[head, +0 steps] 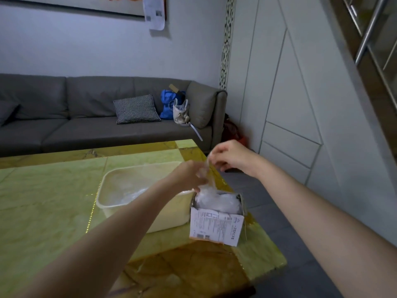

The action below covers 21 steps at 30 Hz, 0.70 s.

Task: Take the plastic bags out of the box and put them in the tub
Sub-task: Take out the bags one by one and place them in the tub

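While both hands work above the open box (217, 224), the left hand (189, 175) pinches a thin clear plastic bag (206, 176) near its lower part and the right hand (229, 157) pinches its top end, stretching it upward. Bag's lower end still meets the white wad of plastic bags (218, 202) filling the box. Box stands on the yellow-green table (49, 201), touching the translucent tub (137, 196) at its left. Tub contents blurry, cannot tell. Grey sofa (86, 119) behind.
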Tool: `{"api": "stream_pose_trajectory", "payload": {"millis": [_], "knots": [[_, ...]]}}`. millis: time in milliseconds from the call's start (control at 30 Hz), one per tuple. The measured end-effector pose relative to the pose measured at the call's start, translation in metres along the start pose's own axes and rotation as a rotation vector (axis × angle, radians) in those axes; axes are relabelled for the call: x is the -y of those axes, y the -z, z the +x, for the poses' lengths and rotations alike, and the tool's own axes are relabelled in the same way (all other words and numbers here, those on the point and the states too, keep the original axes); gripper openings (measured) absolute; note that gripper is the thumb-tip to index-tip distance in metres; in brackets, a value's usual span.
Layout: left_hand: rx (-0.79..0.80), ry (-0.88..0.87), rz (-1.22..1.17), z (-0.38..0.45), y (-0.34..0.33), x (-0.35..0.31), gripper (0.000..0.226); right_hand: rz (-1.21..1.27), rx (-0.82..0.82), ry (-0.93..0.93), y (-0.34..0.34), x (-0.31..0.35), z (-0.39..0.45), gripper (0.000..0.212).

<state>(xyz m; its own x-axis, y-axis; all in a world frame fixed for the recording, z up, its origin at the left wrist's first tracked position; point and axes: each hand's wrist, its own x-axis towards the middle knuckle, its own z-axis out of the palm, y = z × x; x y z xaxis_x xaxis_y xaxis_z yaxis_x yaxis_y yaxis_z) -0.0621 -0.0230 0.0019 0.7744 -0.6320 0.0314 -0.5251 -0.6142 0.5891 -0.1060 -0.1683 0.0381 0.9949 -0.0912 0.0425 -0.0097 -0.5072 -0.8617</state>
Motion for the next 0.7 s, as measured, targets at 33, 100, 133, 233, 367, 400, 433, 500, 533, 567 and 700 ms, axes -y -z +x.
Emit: {"api": "stream_pose_trajectory", "payload": {"millis": [33, 100, 133, 233, 367, 400, 433, 500, 533, 567, 700], "knots": [[-0.035, 0.029, -0.009, 0.001, 0.004, 0.001, 0.024, 0.129, -0.017, 0.021, 0.001, 0.005, -0.001, 0.020], [-0.096, 0.074, -0.060, 0.002, 0.012, -0.001, 0.025, 0.326, -0.041, 0.044, 0.002, 0.010, -0.005, 0.018], [-0.118, 0.090, -0.086, 0.001, 0.016, -0.002, 0.028, 0.380, -0.045, 0.044, 0.001, 0.010, -0.005, 0.017], [-0.159, 0.144, -0.081, -0.001, 0.024, -0.004, 0.038, 0.317, 0.053, -0.012, -0.003, 0.001, -0.009, 0.027], [-0.158, 0.202, -0.245, -0.001, 0.025, -0.004, 0.041, -0.292, 0.077, -0.018, -0.017, -0.012, -0.012, 0.031], [-0.153, 0.210, -0.285, -0.001, 0.024, -0.003, 0.042, -0.358, 0.010, 0.012, -0.019, -0.013, -0.011, 0.019], [-0.145, 0.210, -0.318, -0.002, 0.023, -0.004, 0.042, -0.348, -0.055, 0.027, -0.018, -0.014, -0.010, 0.010], [-0.136, 0.171, -0.359, -0.006, 0.022, -0.004, 0.037, -0.175, -0.168, 0.012, -0.014, -0.015, -0.008, 0.007], [-0.141, 0.131, -0.373, -0.008, 0.023, -0.005, 0.033, -0.059, -0.197, -0.008, -0.010, -0.014, -0.007, 0.007], [-0.158, 0.089, -0.389, -0.009, 0.025, -0.006, 0.031, 0.050, -0.200, -0.018, -0.007, -0.012, -0.007, 0.006], [-0.325, -0.031, -0.525, -0.010, 0.038, -0.015, 0.046, 0.256, -0.200, 0.027, -0.001, 0.005, -0.006, 0.005]]}}
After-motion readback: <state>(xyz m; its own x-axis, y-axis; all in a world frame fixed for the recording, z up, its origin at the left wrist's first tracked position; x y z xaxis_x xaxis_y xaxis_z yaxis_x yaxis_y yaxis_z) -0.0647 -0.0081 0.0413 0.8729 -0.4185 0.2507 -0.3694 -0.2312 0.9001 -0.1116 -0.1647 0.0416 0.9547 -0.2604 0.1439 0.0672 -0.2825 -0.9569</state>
